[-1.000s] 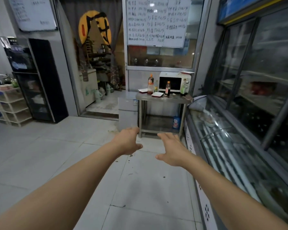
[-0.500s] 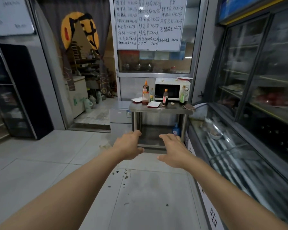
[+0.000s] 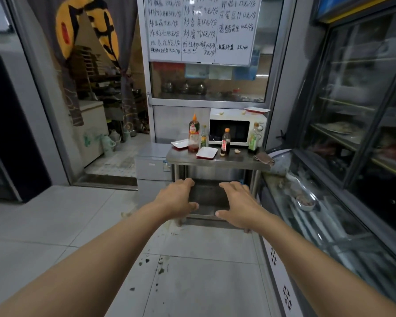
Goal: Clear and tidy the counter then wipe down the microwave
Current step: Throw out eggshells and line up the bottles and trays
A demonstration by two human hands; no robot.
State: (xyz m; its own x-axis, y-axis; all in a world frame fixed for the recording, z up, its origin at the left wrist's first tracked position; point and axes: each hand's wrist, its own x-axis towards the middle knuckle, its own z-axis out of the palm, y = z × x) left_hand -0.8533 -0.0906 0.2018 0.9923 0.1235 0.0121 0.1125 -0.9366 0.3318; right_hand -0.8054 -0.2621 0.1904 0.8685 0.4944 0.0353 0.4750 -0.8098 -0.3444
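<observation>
Head view: the steel bench (image 3: 215, 161) and the white microwave (image 3: 236, 126) at its back right edge loom larger than half a second ago; the person has stepped closer. Left hand (image 3: 177, 201) and right hand (image 3: 238, 204) remain stretched forward, fingers relaxed, holding nothing, well short of the bench. A red-capped sauce bottle (image 3: 225, 143) stands near the front edge, a white plate (image 3: 206, 153) beside it, a brown rag (image 3: 263, 158) at the front right corner.
</observation>
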